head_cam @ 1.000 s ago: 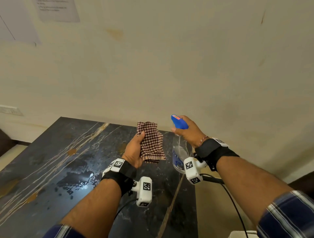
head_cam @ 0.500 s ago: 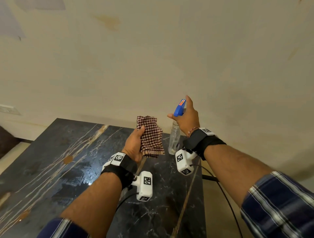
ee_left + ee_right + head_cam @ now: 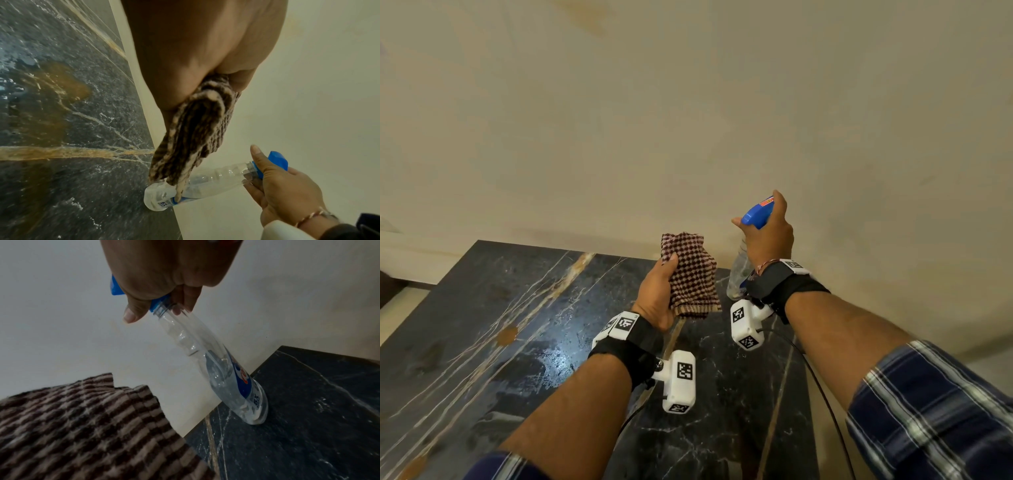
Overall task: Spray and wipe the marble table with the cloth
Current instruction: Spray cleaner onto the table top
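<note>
Head view: your left hand (image 3: 659,294) is gripping the checked cloth (image 3: 693,274), thumb over its left edge, and is holding it up above the far part of the marble table (image 3: 482,342). Cloth is hanging clear of the surface. Your right hand (image 3: 768,234) is curling round the blue sprayer head (image 3: 755,214) of the spray bottle (image 3: 736,277), just right of the cloth and a bit higher. Bottle body is hanging down from that hand near the table's far right corner, against the wall (image 3: 722,102). Wet sheen is showing on the marble left of your left wrist.

Left wrist view: your left hand (image 3: 197,48) is clamping the cloth (image 3: 197,134), which is dangling past the palm. The cloth's tip is overlapping the bottle (image 3: 205,181) in frame; can't tell if they're touching. Your right hand (image 3: 283,191) is holding the bottle's neck end, index finger lying along the blue head (image 3: 277,160). The bottle base is sitting at the table (image 3: 61,113) edge.

Right wrist view: your right hand (image 3: 164,272) is wrapping the neck just under the blue head (image 3: 116,287). The bottle (image 3: 226,369) is tilting, its base meeting the table (image 3: 308,418) near the corner. Water is filling only its lower part. The cloth (image 3: 82,426) is sitting lower left, apart from the bottle.
</note>
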